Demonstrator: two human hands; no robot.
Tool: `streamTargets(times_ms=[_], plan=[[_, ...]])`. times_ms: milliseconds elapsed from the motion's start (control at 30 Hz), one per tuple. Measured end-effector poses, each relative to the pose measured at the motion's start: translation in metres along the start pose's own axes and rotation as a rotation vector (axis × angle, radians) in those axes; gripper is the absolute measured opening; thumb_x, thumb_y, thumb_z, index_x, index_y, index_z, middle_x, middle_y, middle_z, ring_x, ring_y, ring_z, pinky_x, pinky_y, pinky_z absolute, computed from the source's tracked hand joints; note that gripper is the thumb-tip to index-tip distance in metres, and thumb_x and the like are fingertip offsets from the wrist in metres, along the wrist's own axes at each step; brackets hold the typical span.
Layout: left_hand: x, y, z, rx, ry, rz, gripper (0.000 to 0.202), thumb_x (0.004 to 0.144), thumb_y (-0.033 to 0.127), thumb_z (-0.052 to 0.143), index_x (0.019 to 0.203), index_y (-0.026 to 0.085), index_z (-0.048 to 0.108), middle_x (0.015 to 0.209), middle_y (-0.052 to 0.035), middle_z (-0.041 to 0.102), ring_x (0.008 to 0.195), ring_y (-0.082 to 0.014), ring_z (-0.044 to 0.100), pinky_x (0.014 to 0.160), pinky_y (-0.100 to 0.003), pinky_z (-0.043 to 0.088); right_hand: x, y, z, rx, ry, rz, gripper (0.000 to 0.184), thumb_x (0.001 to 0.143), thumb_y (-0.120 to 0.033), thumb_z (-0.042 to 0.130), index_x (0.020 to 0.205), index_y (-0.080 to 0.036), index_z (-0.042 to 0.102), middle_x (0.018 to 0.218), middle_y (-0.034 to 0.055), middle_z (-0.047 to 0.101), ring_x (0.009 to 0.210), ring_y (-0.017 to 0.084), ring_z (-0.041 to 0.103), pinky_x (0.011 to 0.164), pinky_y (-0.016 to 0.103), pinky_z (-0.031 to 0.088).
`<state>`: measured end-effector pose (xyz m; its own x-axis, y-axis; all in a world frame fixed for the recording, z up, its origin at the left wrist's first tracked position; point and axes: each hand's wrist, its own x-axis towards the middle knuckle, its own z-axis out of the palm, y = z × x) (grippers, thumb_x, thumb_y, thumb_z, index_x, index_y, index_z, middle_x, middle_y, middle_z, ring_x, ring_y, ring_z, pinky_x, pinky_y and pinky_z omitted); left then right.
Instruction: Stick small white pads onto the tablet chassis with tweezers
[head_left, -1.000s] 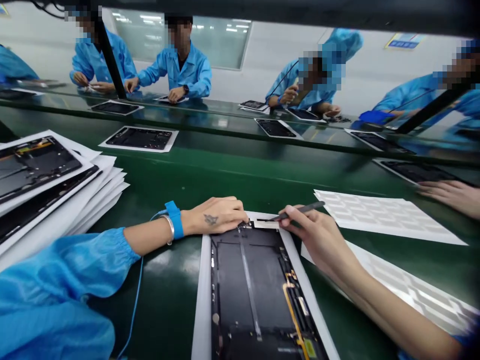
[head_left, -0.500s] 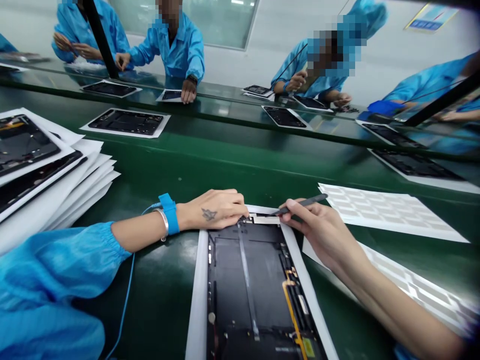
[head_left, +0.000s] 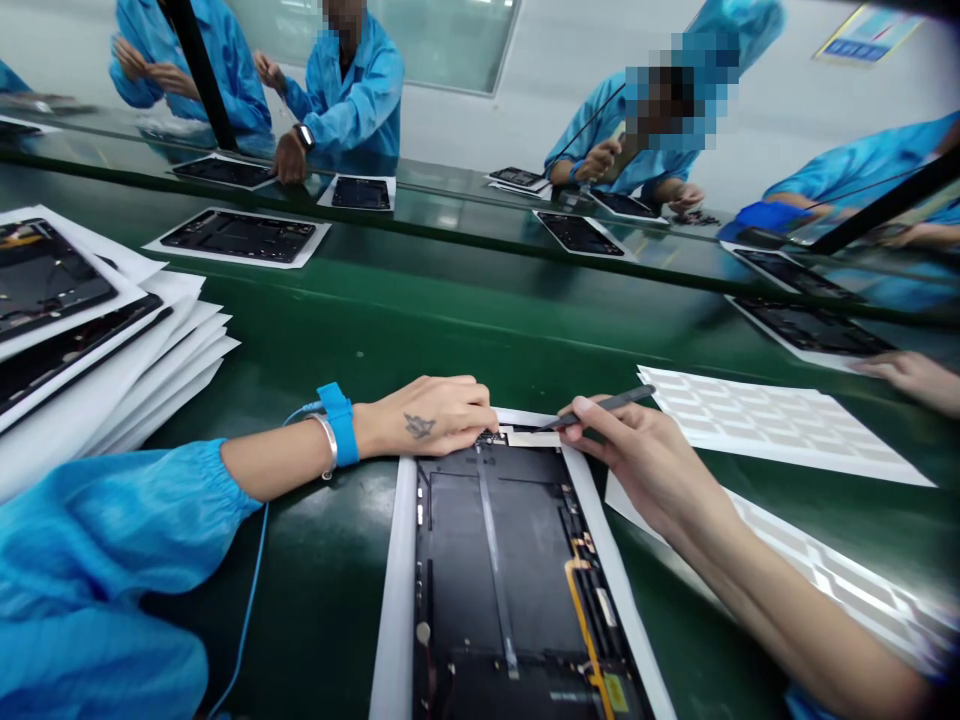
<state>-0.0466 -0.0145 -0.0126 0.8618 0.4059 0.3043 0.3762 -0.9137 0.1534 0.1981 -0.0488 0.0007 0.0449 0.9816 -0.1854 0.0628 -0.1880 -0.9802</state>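
Note:
A dark tablet back panel (head_left: 495, 570) with gold flex strips lies on a white sheet, its top end under my hands. My left hand (head_left: 427, 418) rests on that end, fingers curled against the edge. My right hand (head_left: 645, 465) holds slim dark tweezers (head_left: 604, 408), their tip close above a small white strip (head_left: 529, 437) on the panel's top edge. Whatever lies under my left fingertips is hidden. A blue strap (head_left: 339, 425) circles my left wrist beside a silver bangle.
A stack of white sheets with panels (head_left: 112, 340) lies at left on the green belt (head_left: 450, 340). White sheets of pads (head_left: 780, 425) lie at right, near a co-worker's hand (head_left: 911, 378). Co-workers in blue smocks sit across a raised belt carrying more panels.
My hands and the tweezers stay in nearly the same place on the panel. A co-worker's hand opposite has moved left off a panel, and the hand at right has come into view again.

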Motion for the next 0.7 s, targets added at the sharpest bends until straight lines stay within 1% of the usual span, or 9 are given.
streamTargets(times_ms=[100,267,467,700], plan=[[0.0,0.0,0.0,0.009,-0.002,0.01,0.021,0.101,0.019,0.045,0.102,0.015,0.065,0.099,-0.0064,0.065,0.09,-0.017,0.055,0.07,-0.027,0.043,0.0001,-0.0001,-0.0003,0.002,0.003,-0.003,0.039,0.057,-0.055,0.086,0.054,-0.02,0.068,0.066,0.003,0.059,0.076,0.018,0.056,0.079,0.03,0.053],[-0.0003,-0.0001,0.0015,-0.009,0.025,0.005,0.021,0.101,0.019,0.045,0.102,0.014,0.065,0.098,-0.006,0.064,0.088,-0.0162,0.055,0.07,-0.027,0.043,0.0008,-0.0011,0.0,-0.012,-0.006,-0.018,0.041,0.057,-0.056,0.086,0.051,-0.02,0.068,0.07,0.0045,0.06,0.077,0.018,0.056,0.077,0.03,0.054],[-0.0006,-0.0011,0.0026,-0.029,0.051,0.008,0.022,0.101,0.019,0.043,0.101,0.015,0.065,0.097,-0.0063,0.065,0.088,-0.016,0.056,0.07,-0.026,0.044,0.0019,-0.0012,0.0012,-0.002,0.021,0.011,0.044,0.051,-0.058,0.088,0.05,-0.019,0.068,0.068,0.0038,0.06,0.076,0.016,0.057,0.076,0.026,0.054],[-0.0005,0.0,0.001,-0.016,0.033,0.015,0.024,0.102,0.02,0.042,0.1,0.014,0.065,0.097,-0.0067,0.065,0.088,-0.0167,0.056,0.07,-0.027,0.044,0.0029,-0.0013,0.0009,0.002,0.031,0.032,0.044,0.049,-0.057,0.09,0.052,-0.019,0.068,0.065,0.003,0.061,0.073,0.015,0.056,0.076,0.025,0.054]])
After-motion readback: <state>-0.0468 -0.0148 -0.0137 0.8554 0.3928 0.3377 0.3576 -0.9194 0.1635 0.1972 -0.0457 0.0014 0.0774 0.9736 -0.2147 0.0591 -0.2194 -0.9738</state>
